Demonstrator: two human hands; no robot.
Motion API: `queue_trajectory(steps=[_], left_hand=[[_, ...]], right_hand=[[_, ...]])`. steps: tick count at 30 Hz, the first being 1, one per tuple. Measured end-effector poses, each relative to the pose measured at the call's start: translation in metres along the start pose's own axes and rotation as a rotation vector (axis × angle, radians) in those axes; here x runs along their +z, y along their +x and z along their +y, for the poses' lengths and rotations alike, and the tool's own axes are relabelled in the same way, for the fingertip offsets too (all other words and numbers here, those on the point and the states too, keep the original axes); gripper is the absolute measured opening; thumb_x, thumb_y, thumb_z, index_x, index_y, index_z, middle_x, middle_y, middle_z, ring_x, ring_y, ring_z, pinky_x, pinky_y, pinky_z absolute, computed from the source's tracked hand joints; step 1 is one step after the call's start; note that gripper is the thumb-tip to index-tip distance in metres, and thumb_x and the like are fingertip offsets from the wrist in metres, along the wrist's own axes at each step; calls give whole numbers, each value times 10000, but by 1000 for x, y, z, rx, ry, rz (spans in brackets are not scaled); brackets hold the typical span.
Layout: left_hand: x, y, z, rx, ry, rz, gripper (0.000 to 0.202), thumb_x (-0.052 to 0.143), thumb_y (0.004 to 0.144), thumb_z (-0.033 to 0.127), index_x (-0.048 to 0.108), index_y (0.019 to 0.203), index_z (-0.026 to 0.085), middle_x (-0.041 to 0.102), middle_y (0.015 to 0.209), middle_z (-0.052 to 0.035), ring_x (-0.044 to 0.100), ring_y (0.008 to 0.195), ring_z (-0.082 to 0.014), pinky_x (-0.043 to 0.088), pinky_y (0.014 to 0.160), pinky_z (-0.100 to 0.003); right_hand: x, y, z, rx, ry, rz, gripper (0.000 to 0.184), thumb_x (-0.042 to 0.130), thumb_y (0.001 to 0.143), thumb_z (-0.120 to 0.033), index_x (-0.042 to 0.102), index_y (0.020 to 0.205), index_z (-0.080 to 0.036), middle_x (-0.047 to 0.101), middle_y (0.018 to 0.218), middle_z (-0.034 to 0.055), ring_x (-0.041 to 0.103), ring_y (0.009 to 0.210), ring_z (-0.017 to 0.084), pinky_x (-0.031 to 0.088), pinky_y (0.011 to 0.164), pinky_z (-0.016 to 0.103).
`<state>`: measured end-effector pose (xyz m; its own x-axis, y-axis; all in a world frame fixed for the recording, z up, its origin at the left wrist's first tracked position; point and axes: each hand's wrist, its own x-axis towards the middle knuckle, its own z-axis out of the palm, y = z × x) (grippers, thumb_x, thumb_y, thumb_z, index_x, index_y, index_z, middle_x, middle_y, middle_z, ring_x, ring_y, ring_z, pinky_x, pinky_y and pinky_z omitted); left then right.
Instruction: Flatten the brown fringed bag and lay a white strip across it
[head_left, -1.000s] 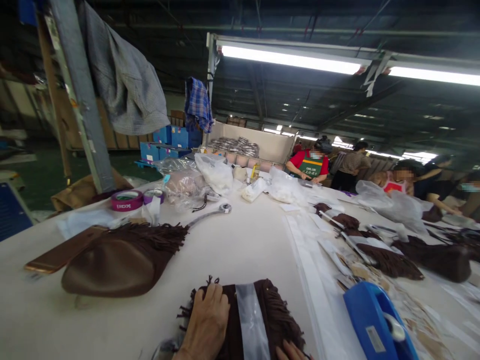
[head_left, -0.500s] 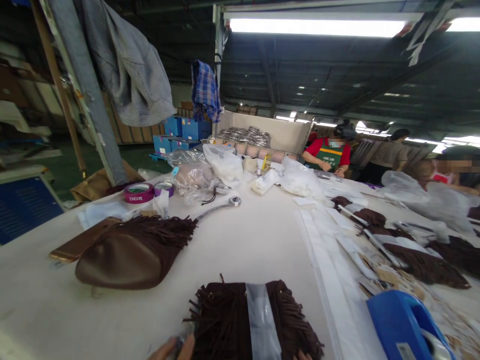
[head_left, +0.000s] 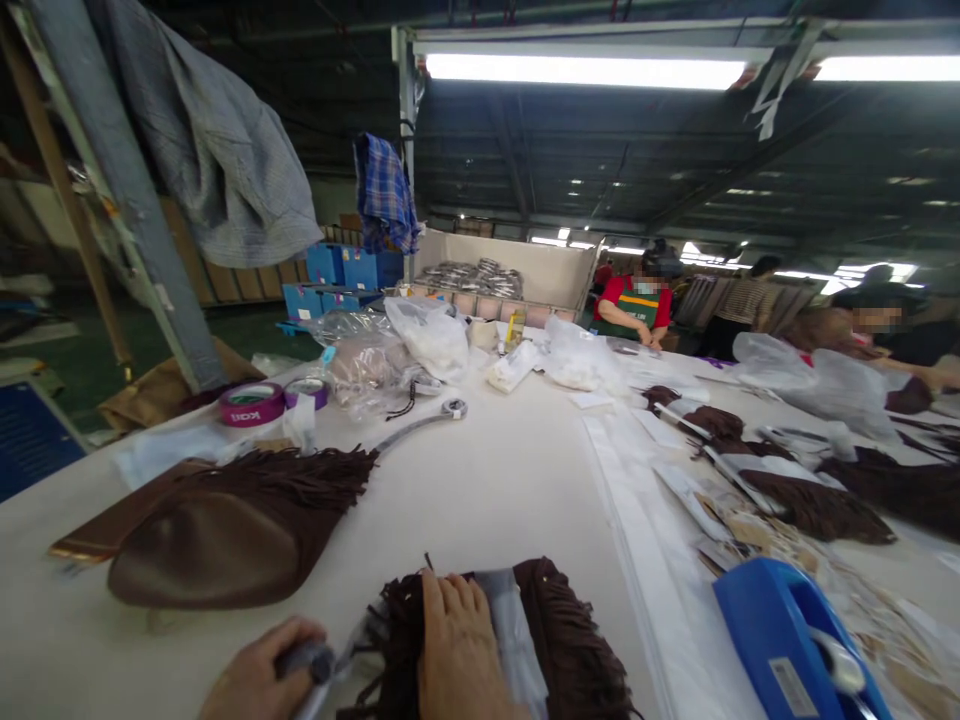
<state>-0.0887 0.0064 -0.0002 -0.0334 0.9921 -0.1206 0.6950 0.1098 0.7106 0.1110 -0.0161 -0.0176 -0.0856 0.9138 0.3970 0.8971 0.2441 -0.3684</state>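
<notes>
A dark brown fringed bag lies at the near edge of the table, with a translucent plastic band across its middle. My right hand rests flat on the bag, left of the band, fingers stretched forward. To the left, my left hand has its fingers closed round a grey strap end that seems wrapped in plastic and leads toward the bag. Farther left sits a second brown fringed bag, smooth base facing me. Its grey wrapped strap reaches out to the right, away from my hands.
A blue tape dispenser stands at the near right. Purple tape rolls and plastic-wrapped goods occupy the back left. More fringed brown pieces lie to the right. Across the table, a co-worker in a green apron handles something.
My right hand has come onto the bag's left part from its lower right edge. My left hand has moved left and grips the strap end. The view has shifted slightly right.
</notes>
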Motion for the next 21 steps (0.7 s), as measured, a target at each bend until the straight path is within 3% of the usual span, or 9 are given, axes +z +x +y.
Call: queue_trajectory(steps=[4, 8, 12, 15, 18, 21], left_hand=[[-29, 29, 22, -76, 25, 23, 344, 407, 494, 357, 631, 717, 222, 621, 555, 13, 584, 622, -214, 401, 547, -268], [-31, 43, 35, -99, -34, 22, 309, 414, 567, 336, 615, 750, 190, 610, 535, 4, 562, 568, -191, 387, 513, -254], [-33, 44, 52, -58, 99, 112, 290, 390, 651, 289, 627, 793, 202, 662, 661, -8, 598, 648, -182, 410, 590, -245], [-37, 48, 65, -16, 194, 167, 279, 393, 686, 275, 626, 830, 221, 687, 807, -12, 612, 768, -185, 411, 661, -237], [-36, 56, 78, 22, 205, 151, 275, 385, 714, 262, 613, 861, 222, 684, 860, -20, 607, 814, -190, 404, 692, -248], [-32, 67, 91, 54, 225, 141, 261, 385, 734, 251, 605, 870, 217, 676, 889, -35, 598, 844, -211, 401, 704, -276]], right_hand=[[4, 2, 3, 165, 183, -13, 509, 406, 640, 19, 612, 1088, -109, 671, 937, 138, 613, 905, 274, 485, 828, 453], [1, 4, 12, 261, 507, 78, 447, 430, 620, -10, 663, 967, -169, 690, 943, 83, 623, 905, 225, 498, 835, 380], [-6, 7, 15, 250, 666, 78, 326, 469, 677, -57, 664, 899, -194, 700, 855, 53, 648, 802, 194, 526, 742, 316], [-11, 7, 15, -3, 623, 95, 255, 469, 739, -88, 640, 898, -191, 684, 822, 46, 636, 794, 160, 516, 702, 250], [-6, 3, 13, -361, 394, 164, 241, 452, 781, -117, 603, 949, -202, 686, 826, 42, 612, 886, 177, 478, 823, 312], [14, -3, 11, -497, 203, 240, 214, 419, 841, -163, 586, 962, -224, 704, 873, 28, 615, 885, 179, 431, 897, 373]])
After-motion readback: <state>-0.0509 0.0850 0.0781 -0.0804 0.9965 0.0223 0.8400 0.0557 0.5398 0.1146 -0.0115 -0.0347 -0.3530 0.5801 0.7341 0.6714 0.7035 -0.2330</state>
